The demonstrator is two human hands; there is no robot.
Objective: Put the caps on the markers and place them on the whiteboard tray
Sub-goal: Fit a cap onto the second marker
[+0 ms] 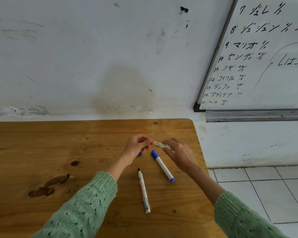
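Observation:
Above the wooden table (41, 143), my right hand (179, 152) grips the barrel of a red marker (159, 144). My left hand (137, 146) pinches its red cap end (151, 143). On the table lies a blue marker (163, 166) with its cap on. Nearer to me lies a marker with a bare black tip (143, 190) and no cap. A blue cap (140, 153) peeks out from under my left hand. The metal whiteboard tray (255, 115) runs along the wall at the right, with nothing on the part I see.
The whiteboard (265, 66) with black writing hangs above the tray. The table's right edge drops to a white tiled floor (265, 194). Dark stains (48, 186) mark the wood at the left. The white wall stands right behind the table.

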